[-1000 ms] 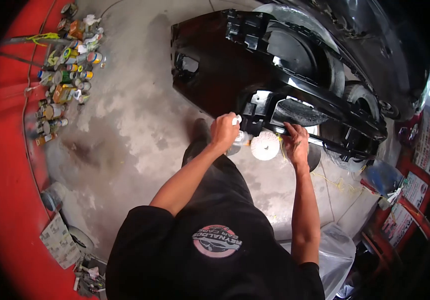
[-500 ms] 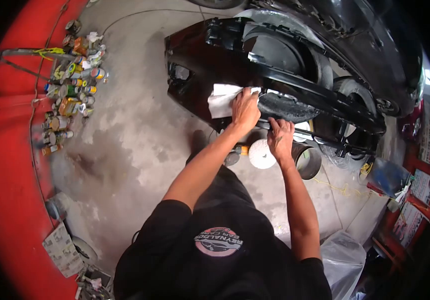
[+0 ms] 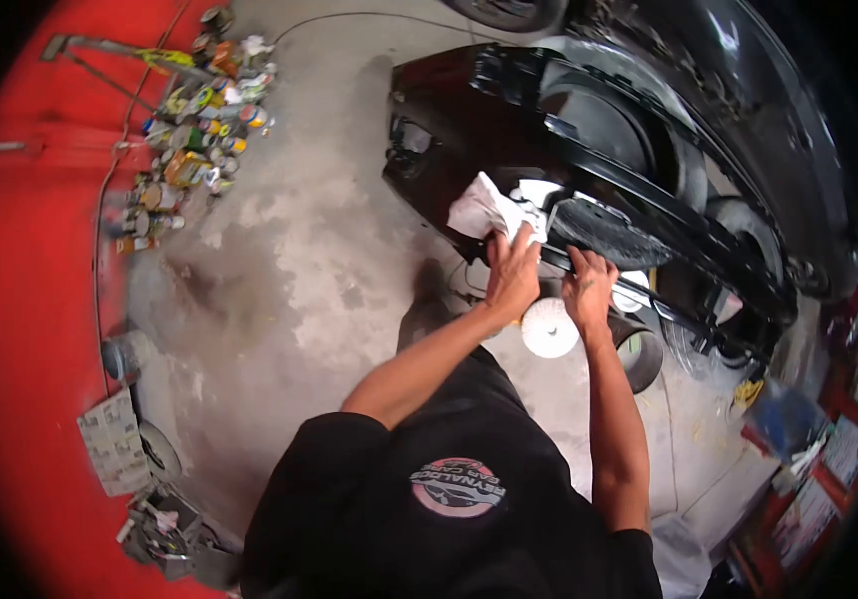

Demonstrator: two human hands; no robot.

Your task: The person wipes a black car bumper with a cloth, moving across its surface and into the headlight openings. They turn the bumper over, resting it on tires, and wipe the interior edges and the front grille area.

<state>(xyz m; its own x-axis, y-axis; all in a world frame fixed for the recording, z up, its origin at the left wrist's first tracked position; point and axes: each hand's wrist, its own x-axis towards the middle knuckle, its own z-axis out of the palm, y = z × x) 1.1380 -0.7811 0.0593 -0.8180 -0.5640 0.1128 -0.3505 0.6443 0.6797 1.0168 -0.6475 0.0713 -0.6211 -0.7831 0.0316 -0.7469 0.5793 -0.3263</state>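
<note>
A large glossy black car panel (image 3: 489, 130) with openings in it lies in front of me, raised off the floor. My left hand (image 3: 514, 275) pinches a crumpled white cloth (image 3: 484, 208) at the panel's near edge, and part of the cloth stands up above the surface. A little to the right, my right hand (image 3: 589, 290) has its fingers curled over the panel's narrow near rail. Below the hands, a round white disc (image 3: 550, 327) is seen near a dark cylindrical container (image 3: 637, 354). The panel's support is mostly hidden.
Many cans and bottles (image 3: 199, 140) stand on the floor at the left, beside a red wall (image 3: 39, 260). A black car body (image 3: 739, 120) rises beyond the panel. Tires (image 3: 749, 235) sit behind it. Clear plastic (image 3: 684, 549) lies at lower right.
The view has shifted, so the scene sits further right. My left hand has drawn the cloth toward the near edge, and the cloth is more bunched. My right hand stays on the rail.
</note>
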